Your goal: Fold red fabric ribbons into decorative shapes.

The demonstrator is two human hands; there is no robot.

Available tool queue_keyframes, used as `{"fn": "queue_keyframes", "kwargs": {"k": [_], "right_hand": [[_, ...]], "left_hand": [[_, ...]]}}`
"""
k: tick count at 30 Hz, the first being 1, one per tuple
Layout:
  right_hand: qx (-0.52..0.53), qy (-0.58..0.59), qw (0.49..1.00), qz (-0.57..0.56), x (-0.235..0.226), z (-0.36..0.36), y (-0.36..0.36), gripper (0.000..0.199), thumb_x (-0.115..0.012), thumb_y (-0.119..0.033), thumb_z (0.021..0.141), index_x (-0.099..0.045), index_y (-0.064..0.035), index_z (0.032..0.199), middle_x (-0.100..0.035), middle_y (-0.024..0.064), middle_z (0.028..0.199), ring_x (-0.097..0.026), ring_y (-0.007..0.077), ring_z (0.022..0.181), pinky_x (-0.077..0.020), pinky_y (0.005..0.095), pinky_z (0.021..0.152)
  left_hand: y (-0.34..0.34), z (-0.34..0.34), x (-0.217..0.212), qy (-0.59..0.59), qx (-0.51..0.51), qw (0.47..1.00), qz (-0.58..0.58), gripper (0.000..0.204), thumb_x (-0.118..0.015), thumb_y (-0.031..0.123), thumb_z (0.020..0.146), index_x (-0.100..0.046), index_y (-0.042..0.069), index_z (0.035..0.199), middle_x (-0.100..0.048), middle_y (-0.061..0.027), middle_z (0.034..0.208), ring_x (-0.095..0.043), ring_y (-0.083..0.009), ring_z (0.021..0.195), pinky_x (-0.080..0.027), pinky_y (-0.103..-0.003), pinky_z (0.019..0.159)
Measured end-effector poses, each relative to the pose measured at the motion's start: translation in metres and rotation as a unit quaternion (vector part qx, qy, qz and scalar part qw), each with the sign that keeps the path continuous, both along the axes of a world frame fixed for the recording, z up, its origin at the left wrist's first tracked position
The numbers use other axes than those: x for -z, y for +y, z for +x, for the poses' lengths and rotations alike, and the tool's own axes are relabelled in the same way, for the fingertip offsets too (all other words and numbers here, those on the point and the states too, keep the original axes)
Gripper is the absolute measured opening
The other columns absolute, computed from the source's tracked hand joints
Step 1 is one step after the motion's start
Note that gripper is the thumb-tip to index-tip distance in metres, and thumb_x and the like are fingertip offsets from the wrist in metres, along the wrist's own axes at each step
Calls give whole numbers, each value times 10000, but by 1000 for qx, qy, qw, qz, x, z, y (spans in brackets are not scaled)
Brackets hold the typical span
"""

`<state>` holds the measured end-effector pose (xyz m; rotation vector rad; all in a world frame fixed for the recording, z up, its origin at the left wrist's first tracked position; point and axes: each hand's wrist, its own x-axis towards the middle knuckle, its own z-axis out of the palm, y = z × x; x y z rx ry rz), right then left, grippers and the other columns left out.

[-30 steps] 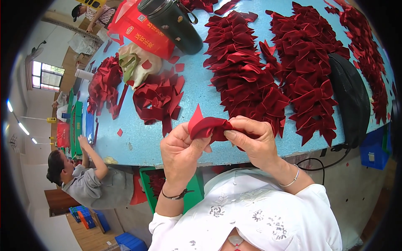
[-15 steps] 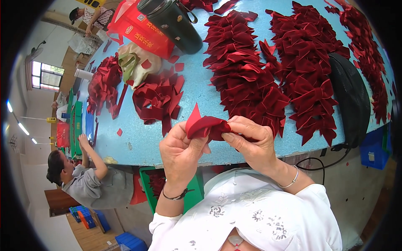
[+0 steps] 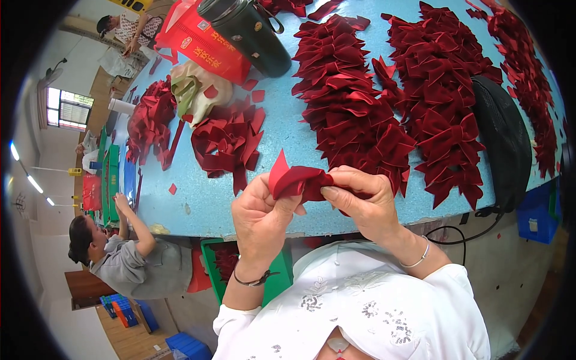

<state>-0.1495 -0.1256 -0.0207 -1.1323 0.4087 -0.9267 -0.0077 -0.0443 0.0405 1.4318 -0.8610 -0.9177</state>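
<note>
Both my hands hold a dark red velvet bow (image 3: 306,182) just above the near edge of the blue table (image 3: 288,126). My left hand (image 3: 261,219) pinches its left loop between thumb and fingers, with a pointed tail sticking up. At the bow's middle, my right hand (image 3: 366,201) presses thumb and forefinger together; part of the right half is hidden behind those fingers. Beyond my hands lies a long row of finished-looking red bows (image 3: 342,90), and a second row (image 3: 438,108) runs to its right.
Left on the table are loose red ribbon pieces (image 3: 219,150), a pale cloth (image 3: 201,90), a red bag (image 3: 201,45) and a dark flask (image 3: 249,36). A black pouch (image 3: 504,144) lies right. Below the edge is a green crate (image 3: 276,282). A co-worker (image 3: 132,258) sits left.
My hands and the bow have shifted very slightly to the right, keeping the same grip. The far person at upper left has moved a little.
</note>
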Motion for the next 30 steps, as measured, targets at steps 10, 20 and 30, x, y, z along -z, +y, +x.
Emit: {"fn": "queue_keyframes", "kwargs": {"k": [10, 20, 30], "right_hand": [[-20, -17, 999, 40, -4, -3, -1, 158, -641, -38, 821, -676, 5, 969, -595, 32, 761, -506, 64, 605, -366, 196, 488], [-26, -32, 999, 28, -2, -4, -1, 170, -643, -26, 814, -679, -1, 978, -605, 37, 789, -494, 61, 607, -358, 193, 488], [44, 7, 997, -70, -3, -3, 1, 174, -648, -12, 818, -663, 16, 989, -612, 49, 831, -509, 67, 635, -396, 199, 514]], "left_hand": [[-3, -6, 8, -69, -33, 995, -63, 173, -635, 59, 857, -552, -34, 977, -641, -68, 773, -569, -69, 603, -386, -147, 494], [-8, 0, 14, -278, -46, 950, -131, 146, -700, 6, 779, -656, -31, 913, -634, -44, 814, -561, -81, 657, -450, -180, 569], [-7, 1, 11, -94, -18, 994, -44, 196, -712, -29, 742, -684, -3, 935, -637, -20, 826, -481, -33, 658, -367, -185, 526]]}}
